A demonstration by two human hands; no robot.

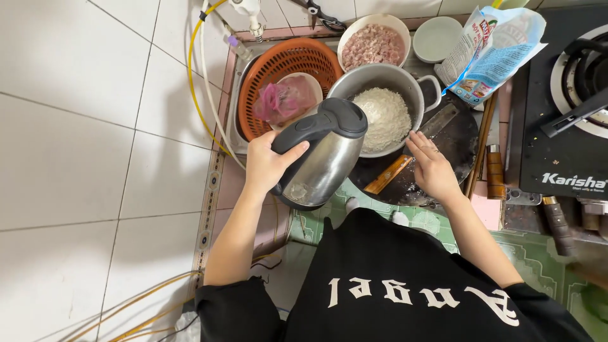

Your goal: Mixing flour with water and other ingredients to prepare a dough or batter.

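- The one steel kettle (323, 155) is held by its black handle in the left hand (266, 166), fingers wrapped tight round the grip; it is tipped with its lidded top towards the pot, likely so the spout comes over the flour.
- The one metal pot (386, 81) sits near the far edge of the surface, partly on the dark round board (456, 149), with a single heap of white flour (383, 117) inside.
- The right hand (434, 168) rests just beside the pot's near rim, fingers spread and holding nothing, seemingly to steady the pot; whether the fingertips touch the rim I cannot tell.
- A cleaver (411, 152) with an orange handle lies flat on the board between pot and right hand.
- Beyond the pot stand two bowls: one with chopped meat (373, 44), one empty (437, 38).
- One orange colander (285, 69) sits in the sink at the far left corner, holding one pink bag (282, 101).
- One opened flour packet (491, 54) leans by the stove (570, 101) at the right edge.
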